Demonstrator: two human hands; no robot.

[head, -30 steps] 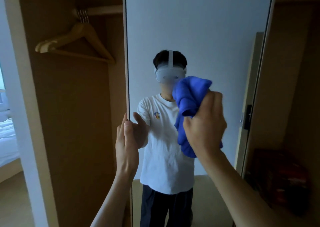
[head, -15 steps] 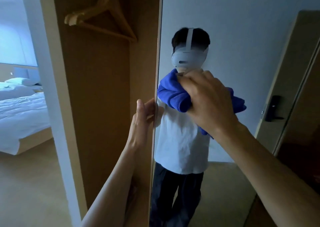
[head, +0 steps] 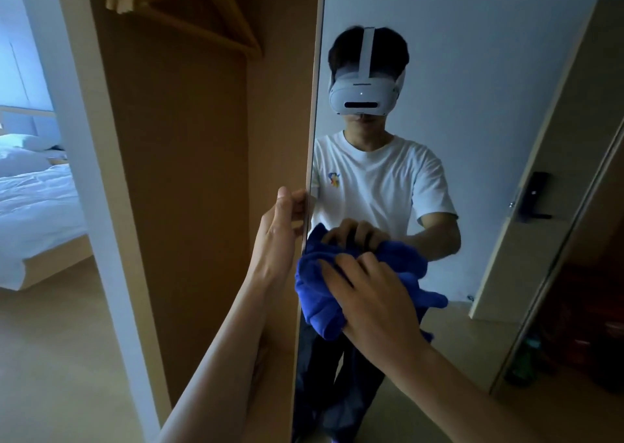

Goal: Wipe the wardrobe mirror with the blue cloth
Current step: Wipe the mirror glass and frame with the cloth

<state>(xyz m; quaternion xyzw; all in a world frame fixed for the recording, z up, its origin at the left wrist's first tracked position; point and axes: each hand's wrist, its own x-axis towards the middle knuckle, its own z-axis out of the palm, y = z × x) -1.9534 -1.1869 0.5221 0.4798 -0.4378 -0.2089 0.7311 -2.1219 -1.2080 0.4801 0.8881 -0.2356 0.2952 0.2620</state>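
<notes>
**Cloth (head: 317,295) bunched on the mirror (head: 489,71), low by its left edge**

The blue cloth lies crumpled under the right hand (head: 374,304), whose fingers curl over it and hold it against the glass. Part of the cloth spills out to the left of and below the fingers. Just to the left, the left hand (head: 280,230) grips the mirror's edge, with its fingertips wrapped round the rim.

Further left stands the open wardrobe (head: 189,189), with a wooden hanger (head: 189,7) high inside. A white bed (head: 37,199) shows far left.

The glass reflects a person in a white headset (head: 363,96) and a white T-shirt (head: 381,186), and a door (head: 557,138) with a dark lock (head: 537,196). The T-shirt bears a small coloured emblem (head: 333,178), too small to read.
</notes>
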